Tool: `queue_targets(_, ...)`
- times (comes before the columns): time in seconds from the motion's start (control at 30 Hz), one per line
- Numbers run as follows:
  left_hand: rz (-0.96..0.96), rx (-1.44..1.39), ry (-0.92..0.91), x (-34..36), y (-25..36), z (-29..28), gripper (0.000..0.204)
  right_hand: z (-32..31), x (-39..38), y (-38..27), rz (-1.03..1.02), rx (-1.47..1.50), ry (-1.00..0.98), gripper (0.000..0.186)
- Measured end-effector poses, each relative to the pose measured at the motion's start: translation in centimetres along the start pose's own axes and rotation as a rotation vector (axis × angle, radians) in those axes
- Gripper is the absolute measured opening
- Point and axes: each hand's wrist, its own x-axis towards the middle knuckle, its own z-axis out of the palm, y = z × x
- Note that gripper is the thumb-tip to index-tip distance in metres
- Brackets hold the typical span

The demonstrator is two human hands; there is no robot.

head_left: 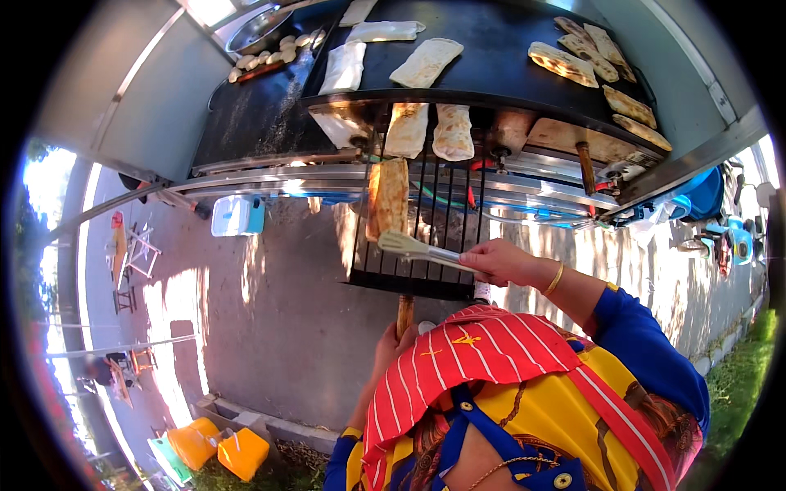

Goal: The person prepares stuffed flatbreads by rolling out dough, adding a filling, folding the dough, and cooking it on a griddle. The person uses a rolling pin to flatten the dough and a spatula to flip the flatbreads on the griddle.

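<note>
My left hand (388, 350) is closed round the wooden handle (404, 313) of a black wire rack (385, 286), which is pulled partway out from under the griddle. With my right hand (503, 263) I hold metal tongs (434, 251) with pale tips. Those tips are at the near end of a browned rectangular flatbread (388, 196) lying lengthwise on the rack's left side; whether they grip it I cannot tell. Farther in, two paler flatbreads, one on the left (407, 129) and one on the right (453, 132), lie at the griddle's front edge.
Pale flatbreads (426, 63) lie on the black griddle (499, 78), with several browned ones (565, 65) at its right. Dough balls (266, 57) and a metal bowl (258, 31) stand at the far left. Another wooden handle (585, 168) sticks out at the front right.
</note>
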Motion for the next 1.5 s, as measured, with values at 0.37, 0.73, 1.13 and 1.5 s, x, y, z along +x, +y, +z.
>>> queue_targets(0.37, 0.052, -0.096, -0.047, 0.5, 0.7, 0.1, 0.039, 2.0, 5.3, -1.6, -0.281, -0.145, 0.311, 0.044)
queue_targets(0.73, 0.035, -0.176, -0.032, 0.4, -1.1, 0.5, 0.032, -7.7, -7.1, -6.6, -0.257, 0.426, 0.508, 0.039)
queue_targets(1.13, -0.055, -0.121, 0.002, -0.1, 0.4, 0.8, 0.038, -1.2, -0.5, -4.1, -0.106, 0.44, 0.148, 0.037)
queue_targets(1.5, 0.048, -0.094, -0.044, 1.6, -1.7, 1.3, 0.042, 6.9, 13.3, -7.8, -0.36, 0.829, 0.429, 0.029)
